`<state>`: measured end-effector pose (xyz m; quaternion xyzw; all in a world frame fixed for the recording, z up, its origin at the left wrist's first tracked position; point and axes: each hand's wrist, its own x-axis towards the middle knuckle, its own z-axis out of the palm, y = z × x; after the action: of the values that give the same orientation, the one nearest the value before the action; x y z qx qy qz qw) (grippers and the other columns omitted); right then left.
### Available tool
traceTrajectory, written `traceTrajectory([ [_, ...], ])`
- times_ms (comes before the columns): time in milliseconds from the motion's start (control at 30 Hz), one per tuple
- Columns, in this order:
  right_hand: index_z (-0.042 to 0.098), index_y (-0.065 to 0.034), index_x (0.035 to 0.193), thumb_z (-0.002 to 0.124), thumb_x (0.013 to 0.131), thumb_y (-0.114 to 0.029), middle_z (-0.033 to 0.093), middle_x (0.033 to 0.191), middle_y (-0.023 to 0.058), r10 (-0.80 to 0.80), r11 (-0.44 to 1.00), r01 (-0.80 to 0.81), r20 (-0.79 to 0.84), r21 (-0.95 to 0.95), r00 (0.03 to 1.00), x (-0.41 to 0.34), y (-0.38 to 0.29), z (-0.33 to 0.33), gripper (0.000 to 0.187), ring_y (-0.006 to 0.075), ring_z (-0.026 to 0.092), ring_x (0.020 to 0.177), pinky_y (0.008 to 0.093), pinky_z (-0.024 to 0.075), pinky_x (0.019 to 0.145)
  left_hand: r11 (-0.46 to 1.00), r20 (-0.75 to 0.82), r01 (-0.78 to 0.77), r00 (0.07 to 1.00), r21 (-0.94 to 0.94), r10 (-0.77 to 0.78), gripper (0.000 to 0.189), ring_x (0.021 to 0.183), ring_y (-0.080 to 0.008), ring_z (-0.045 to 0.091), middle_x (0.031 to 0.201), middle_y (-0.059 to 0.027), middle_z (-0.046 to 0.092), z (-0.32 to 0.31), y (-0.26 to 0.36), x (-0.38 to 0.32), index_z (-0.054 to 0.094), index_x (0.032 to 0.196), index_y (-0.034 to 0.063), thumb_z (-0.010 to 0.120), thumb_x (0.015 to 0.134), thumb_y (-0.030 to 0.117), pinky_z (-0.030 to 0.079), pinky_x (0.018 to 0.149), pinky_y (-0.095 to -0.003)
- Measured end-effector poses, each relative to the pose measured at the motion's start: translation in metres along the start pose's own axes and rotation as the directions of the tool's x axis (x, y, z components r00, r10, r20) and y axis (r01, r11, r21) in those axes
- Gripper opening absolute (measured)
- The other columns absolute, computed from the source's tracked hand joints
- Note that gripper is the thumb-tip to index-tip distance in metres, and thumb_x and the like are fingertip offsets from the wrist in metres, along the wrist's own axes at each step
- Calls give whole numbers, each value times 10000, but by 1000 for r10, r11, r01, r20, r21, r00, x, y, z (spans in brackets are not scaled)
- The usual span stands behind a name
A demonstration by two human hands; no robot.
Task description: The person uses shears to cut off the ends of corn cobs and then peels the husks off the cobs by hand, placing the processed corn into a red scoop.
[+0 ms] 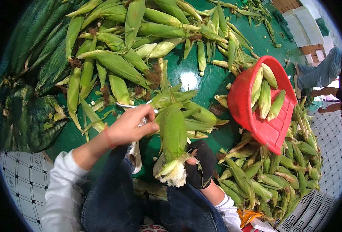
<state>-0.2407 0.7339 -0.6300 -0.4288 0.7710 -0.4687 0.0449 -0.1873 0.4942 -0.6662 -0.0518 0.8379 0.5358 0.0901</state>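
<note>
My left hand [137, 123], bare with a red string at the wrist, is beside a green-husked ear of corn [173, 132]. Its fingers are curled, and whether they grip anything is unclear. A narrow pale object [126, 105] shows just past its knuckles; its kind is unclear. My right hand [200, 163], in a black fingerless glove, is closed around the lower end of that same ear, thumb showing, near the frayed, cut pale base [173, 174]. Behind the ear, more husked corn [202, 113] lies on the green floor surface [217, 75].
A large pile of unhusked corn [112, 63] spreads ahead, with green mesh sacks [40, 58] at left. A red plastic scoop [243, 101] holds several ears at right, above another corn heap [263, 179]. A grey crate [313, 208] stands lower right. Another person [324, 71] is at far right.
</note>
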Motion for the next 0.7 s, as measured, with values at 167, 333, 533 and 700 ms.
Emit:
traceTrajectory([
  [167,517,-37,766,612,842,-195,511,688,115,212,973,-210,-11,93,977,-4,-1,4,199,318,527,619,393,408,562,909,215,-306,944,282,251,547,544,-290,569,604,-93,495,-14,108,-44,530,733,40,671,722,569,437,476,-356],
  [333,544,1,849,546,901,-307,561,736,90,405,885,-356,-119,299,906,-1,-12,6,311,254,566,691,366,473,720,884,168,-464,877,50,451,347,519,-284,530,591,-91,472,4,89,-29,530,667,24,577,897,279,422,473,-372],
  [533,504,-13,1012,466,941,-415,586,988,115,813,391,-399,-109,829,572,9,-11,-2,410,204,597,949,327,496,772,745,298,-279,788,-606,538,307,495,-189,529,576,-89,508,19,62,12,549,691,-17,552,927,179,383,470,-328],
  [700,470,-18,1081,521,864,-477,560,1051,121,686,380,-417,51,826,726,-1,5,0,510,215,569,995,341,470,818,554,290,-113,756,-825,587,266,517,-151,560,636,-103,588,47,42,43,606,764,-47,534,926,152,417,479,-274],
])
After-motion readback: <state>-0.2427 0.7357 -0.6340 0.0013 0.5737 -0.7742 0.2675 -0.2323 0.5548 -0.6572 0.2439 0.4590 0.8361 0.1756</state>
